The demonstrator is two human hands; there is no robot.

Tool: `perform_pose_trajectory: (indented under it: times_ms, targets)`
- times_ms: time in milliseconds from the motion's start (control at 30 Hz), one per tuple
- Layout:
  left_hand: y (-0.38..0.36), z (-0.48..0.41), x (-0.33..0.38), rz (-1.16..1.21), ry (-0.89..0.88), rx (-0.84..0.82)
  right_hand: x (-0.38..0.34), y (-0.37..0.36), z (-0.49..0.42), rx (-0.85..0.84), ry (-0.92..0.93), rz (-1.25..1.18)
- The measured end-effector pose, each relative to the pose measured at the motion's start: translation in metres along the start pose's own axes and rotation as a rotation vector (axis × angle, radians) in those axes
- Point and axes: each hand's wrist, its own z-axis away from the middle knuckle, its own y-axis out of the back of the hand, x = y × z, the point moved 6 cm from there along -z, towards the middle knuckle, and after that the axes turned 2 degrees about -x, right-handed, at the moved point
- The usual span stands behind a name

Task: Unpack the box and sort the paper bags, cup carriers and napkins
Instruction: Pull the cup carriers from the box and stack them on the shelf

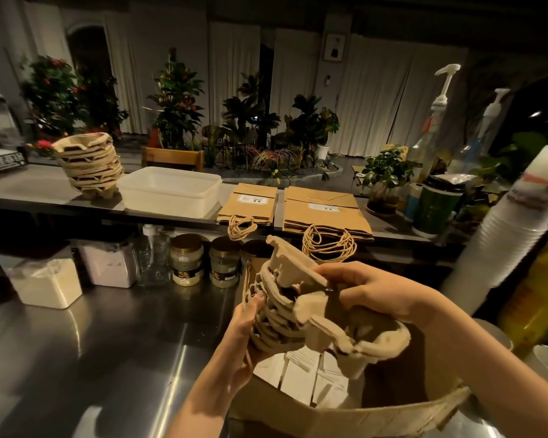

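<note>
Cup carriers [285, 308], a nested stack, are held over the open box [345, 415], which stands at the near right of the steel table [108, 343]. The left hand [241, 339] supports the stack's left edge from below with its fingers curled round the layers. The right hand [370, 295] clasps the top carrier from the right. We record the grip of both hands as clamped on the stack.

Progress, as we judge it, is well advanced. On the raised table [29, 188] beyond, an earlier carrier pile [91, 162] stands at the left, leaning slightly. Two flat piles of paper bags, the smaller pile [250, 203] and the larger pile [323, 210], lie side by side to the right, handles hanging over the near edge. A white tub [171, 191] sits between carriers and bags, and we cannot see anything in it. White folded items [304, 374], seemingly the napkins, lie in the box bottom. Outstanding: placing this stack and clearing the napkins.

Orientation: the held stack is tipped, not level. Its layered edges face left and its wells open upward and to the right. Its long axis runs from far left to near right.
</note>
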Motion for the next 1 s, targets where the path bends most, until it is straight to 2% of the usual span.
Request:
perform_pose_trajectory:
  times_ms: [167,433,600,733,833,1000]
  targets:
    - [0.004,0.002,-0.009,0.080,0.127,-0.007,-0.005,-0.004,-0.003,-0.056,-0.024,0.247]
    - [0.009,0.007,-0.011,0.035,0.181,0.063,-0.006,0.001,-0.003,-0.081,-0.092,0.503]
    - [0.008,0.013,-0.013,0.067,0.218,0.096,-0.008,-0.013,-0.007,-0.144,-0.062,0.558]
    - [0.004,0.015,-0.008,0.172,0.218,0.056,-0.017,-0.005,0.005,-0.144,0.023,0.405]
    - [0.000,0.016,0.000,0.262,0.186,-0.008,-0.027,0.008,0.017,-0.067,0.132,0.249]
    - [0.004,0.015,-0.002,0.181,0.138,-0.008,-0.027,0.034,0.025,0.189,0.248,-0.303]
